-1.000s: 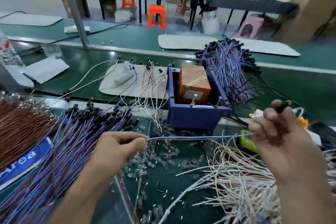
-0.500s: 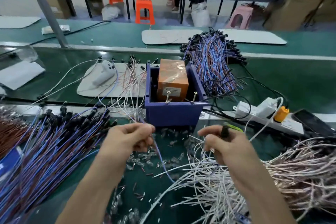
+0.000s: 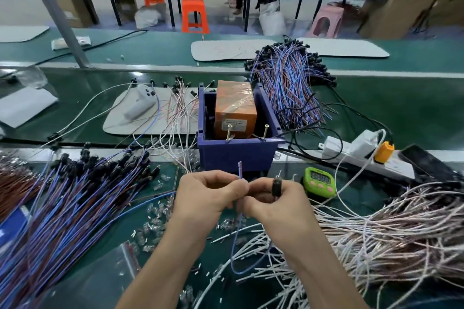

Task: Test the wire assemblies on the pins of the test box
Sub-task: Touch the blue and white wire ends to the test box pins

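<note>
My left hand (image 3: 206, 195) pinches a blue wire assembly (image 3: 240, 170) near its bare ends, which point up toward the test box. My right hand (image 3: 273, 200) grips the same assembly's black connector (image 3: 277, 184), held upright; the wire loops down below both hands. The blue test box (image 3: 238, 153) stands just beyond my hands, with an orange block (image 3: 236, 108) inside and two metal pins (image 3: 229, 130) (image 3: 265, 130) sticking up at its front wall. The wire ends are short of the pins.
A big pile of blue and brown assemblies (image 3: 70, 208) lies left, another (image 3: 288, 88) behind the box. White and pink wires (image 3: 376, 238) heap at right. A green timer (image 3: 319, 180), a power strip (image 3: 351, 148), a phone (image 3: 426, 163) and loose clear connectors (image 3: 155, 223) lie around.
My hands have come together in front of the box. The wire, earlier stretched between them, now loops below, its bare ends turned upward. The view has swung left.
</note>
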`<state>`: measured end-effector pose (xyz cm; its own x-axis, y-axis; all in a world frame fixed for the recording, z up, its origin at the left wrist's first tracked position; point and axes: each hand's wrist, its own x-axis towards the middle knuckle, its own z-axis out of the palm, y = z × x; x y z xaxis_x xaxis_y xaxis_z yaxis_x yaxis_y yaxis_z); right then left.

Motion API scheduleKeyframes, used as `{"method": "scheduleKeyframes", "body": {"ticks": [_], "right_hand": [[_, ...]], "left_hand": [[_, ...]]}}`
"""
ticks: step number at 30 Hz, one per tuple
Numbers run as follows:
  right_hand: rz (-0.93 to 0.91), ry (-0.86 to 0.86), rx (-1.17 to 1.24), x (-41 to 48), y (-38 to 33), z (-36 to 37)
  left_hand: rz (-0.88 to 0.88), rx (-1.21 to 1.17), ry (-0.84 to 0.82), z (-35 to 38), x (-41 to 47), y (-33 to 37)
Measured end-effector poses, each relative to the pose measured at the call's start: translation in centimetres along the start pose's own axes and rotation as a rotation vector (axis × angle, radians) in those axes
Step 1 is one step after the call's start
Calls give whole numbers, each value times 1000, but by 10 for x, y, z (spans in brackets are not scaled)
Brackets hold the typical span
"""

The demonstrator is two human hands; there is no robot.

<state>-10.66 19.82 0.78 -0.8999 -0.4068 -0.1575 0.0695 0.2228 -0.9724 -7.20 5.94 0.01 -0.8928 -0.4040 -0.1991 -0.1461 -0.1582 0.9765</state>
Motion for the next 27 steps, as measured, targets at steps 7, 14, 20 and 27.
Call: {"method": "scheduleKeyframes", "body": {"ticks": [7, 14, 20, 27], "right_hand": [[97, -37, -76, 3, 1, 3], [160, -36, -1, -4, 2, -2], [176, 101, 298, -1, -2, 8], [114, 226, 357, 4, -8, 14]], "left_hand": [[-45, 35, -109, -27, 8, 4], [-63, 207, 325, -74, 22, 12], [46, 504, -18, -62, -3, 12], [-35, 156, -73, -18, -14, -2]]}}
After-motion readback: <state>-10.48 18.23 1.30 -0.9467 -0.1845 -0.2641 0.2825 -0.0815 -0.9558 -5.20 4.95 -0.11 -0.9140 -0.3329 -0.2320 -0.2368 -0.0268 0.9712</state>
